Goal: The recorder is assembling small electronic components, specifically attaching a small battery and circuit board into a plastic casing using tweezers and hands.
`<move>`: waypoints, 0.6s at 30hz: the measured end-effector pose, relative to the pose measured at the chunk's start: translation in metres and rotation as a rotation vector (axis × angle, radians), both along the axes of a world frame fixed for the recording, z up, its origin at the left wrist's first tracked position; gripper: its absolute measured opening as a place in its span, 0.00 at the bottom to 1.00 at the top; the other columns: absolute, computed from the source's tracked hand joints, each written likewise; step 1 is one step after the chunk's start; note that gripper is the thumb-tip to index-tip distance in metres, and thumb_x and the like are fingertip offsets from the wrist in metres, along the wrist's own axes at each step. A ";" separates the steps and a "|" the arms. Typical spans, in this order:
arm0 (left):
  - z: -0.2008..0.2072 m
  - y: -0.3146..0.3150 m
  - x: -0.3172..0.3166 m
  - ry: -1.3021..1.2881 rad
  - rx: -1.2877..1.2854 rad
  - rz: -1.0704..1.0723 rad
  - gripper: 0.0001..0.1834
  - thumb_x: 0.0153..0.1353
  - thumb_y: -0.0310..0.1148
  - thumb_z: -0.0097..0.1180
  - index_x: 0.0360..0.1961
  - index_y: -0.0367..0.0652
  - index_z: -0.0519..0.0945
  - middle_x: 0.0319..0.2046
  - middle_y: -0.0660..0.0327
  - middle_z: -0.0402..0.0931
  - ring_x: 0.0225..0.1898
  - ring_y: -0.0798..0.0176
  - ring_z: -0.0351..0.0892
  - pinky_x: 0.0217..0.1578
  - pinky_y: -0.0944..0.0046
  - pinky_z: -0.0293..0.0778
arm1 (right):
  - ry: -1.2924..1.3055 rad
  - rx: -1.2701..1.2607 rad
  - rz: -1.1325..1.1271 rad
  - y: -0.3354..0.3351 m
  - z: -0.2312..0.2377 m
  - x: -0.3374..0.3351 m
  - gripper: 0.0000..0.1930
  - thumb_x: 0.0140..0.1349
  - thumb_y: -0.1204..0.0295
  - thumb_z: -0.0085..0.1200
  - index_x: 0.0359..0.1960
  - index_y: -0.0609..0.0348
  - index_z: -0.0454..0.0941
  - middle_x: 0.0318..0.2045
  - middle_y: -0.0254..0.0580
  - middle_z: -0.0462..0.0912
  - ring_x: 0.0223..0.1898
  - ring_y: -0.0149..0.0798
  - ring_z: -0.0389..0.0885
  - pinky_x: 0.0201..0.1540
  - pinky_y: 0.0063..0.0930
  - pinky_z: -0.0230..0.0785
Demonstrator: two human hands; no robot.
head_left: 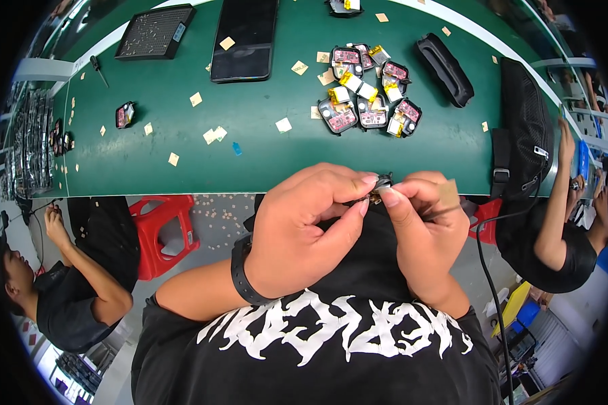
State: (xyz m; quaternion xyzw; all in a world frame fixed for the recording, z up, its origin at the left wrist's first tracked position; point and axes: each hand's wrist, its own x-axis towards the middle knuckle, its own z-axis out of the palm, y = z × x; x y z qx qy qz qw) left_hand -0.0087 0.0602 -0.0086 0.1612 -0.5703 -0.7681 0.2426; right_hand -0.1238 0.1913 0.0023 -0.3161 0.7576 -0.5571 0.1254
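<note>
Close to the table's near edge, my left hand (307,229) and my right hand (422,236) meet at the fingertips. Both pinch a small dark piece (384,181) with a glossy black top; the fingers cover most of it, so its kind does not show. A tan paper square (448,194) clings to the back of my right fingers. Beyond the hands lies a cluster of small black cases with pink circuit boards (342,120) and silver battery cells with yellow tape (366,92). Another such open case (125,115) sits apart on the left.
On the green table (250,155) are a black smartphone (245,40), a black tray of tiny parts (155,32), a screwdriver (98,69), scattered paper squares (283,125), a long black case (444,69) and a black bag (525,128). Co-workers sit at both sides; red stools (163,236) stand below.
</note>
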 end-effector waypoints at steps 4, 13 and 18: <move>-0.002 -0.003 0.000 0.005 -0.103 0.004 0.13 0.63 0.13 0.57 0.48 0.30 0.79 0.47 0.50 0.80 0.46 0.65 0.85 0.41 0.69 0.85 | -0.488 -0.087 -0.050 -0.005 0.011 0.001 0.06 0.60 0.78 0.70 0.36 0.65 0.84 0.33 0.33 0.79 0.28 0.19 0.70 0.27 0.16 0.61; -0.009 0.006 0.000 0.026 0.083 0.032 0.13 0.63 0.12 0.56 0.49 0.30 0.79 0.49 0.50 0.80 0.46 0.65 0.84 0.42 0.69 0.85 | 0.031 -0.018 -0.052 -0.001 -0.006 0.008 0.09 0.57 0.80 0.71 0.37 0.62 0.83 0.36 0.36 0.79 0.27 0.24 0.72 0.25 0.18 0.63; -0.007 0.007 -0.001 0.030 0.012 0.050 0.13 0.63 0.12 0.56 0.48 0.30 0.80 0.49 0.49 0.80 0.47 0.64 0.85 0.42 0.68 0.85 | 0.285 -0.064 0.035 -0.004 -0.003 0.006 0.09 0.57 0.82 0.70 0.38 0.64 0.84 0.35 0.38 0.83 0.29 0.25 0.76 0.28 0.19 0.68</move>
